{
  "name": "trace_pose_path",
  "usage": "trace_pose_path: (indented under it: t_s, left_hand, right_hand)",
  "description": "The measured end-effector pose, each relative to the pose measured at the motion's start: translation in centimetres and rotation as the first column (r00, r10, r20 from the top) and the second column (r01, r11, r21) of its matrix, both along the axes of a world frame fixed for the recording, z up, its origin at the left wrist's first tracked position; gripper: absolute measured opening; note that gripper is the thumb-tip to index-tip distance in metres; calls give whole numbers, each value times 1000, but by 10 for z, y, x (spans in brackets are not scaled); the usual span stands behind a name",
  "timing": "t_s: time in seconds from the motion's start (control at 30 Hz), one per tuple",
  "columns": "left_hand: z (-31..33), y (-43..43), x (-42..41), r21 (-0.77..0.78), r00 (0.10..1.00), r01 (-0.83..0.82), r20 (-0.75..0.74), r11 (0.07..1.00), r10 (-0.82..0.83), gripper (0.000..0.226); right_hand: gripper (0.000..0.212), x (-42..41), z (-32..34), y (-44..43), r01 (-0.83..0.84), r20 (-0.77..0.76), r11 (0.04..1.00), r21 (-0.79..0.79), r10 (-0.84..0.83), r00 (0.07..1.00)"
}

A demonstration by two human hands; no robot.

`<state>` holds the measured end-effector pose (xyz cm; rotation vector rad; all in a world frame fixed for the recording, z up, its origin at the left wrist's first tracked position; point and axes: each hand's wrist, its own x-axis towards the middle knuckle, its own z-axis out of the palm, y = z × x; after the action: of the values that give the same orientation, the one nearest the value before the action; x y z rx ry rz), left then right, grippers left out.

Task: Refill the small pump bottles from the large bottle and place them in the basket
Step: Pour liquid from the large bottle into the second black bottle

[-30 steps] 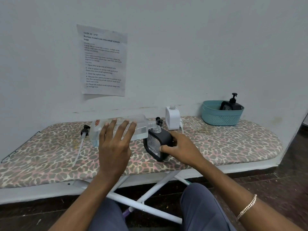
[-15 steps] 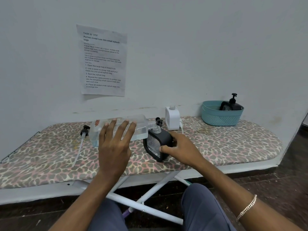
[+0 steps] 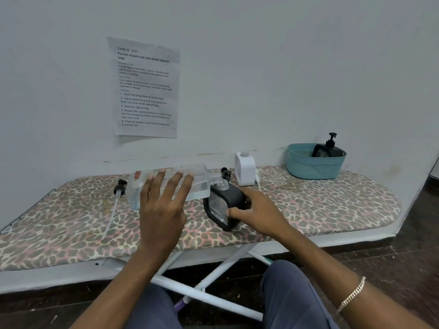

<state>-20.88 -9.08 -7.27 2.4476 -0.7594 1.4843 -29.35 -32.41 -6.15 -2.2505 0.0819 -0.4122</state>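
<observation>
Visible body parts: two arms, two hands, two thighs.

1. Bracelet (image 3: 351,295): flat-linked chain in a pale gold-toned metal, worn round the right wrist.
2. Right hand (image 3: 259,214), ahead of the bracelet: bare. The right forearm (image 3: 316,264) between hand and bracelet is uncovered.
3. Left hand (image 3: 164,210), well to the left of the bracelet: bare, with fingernails visible at the fingertips. The left forearm (image 3: 123,288) is uncovered down to the frame edge.
4. Trousers (image 3: 292,298): plain blue-grey fabric covering both thighs. The right leg is just left of the bracelet and the left leg farther left.
</observation>
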Motion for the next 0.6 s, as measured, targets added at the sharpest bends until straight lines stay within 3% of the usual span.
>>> trace_pose_path:
  t_s: [0.6]
  left_hand:
    - [1,-1,-1,0,1000,-3,-5,1000,3,76]
  right_hand:
    - [44,0,0,0,3,-1,1000,-11,-3,1000]
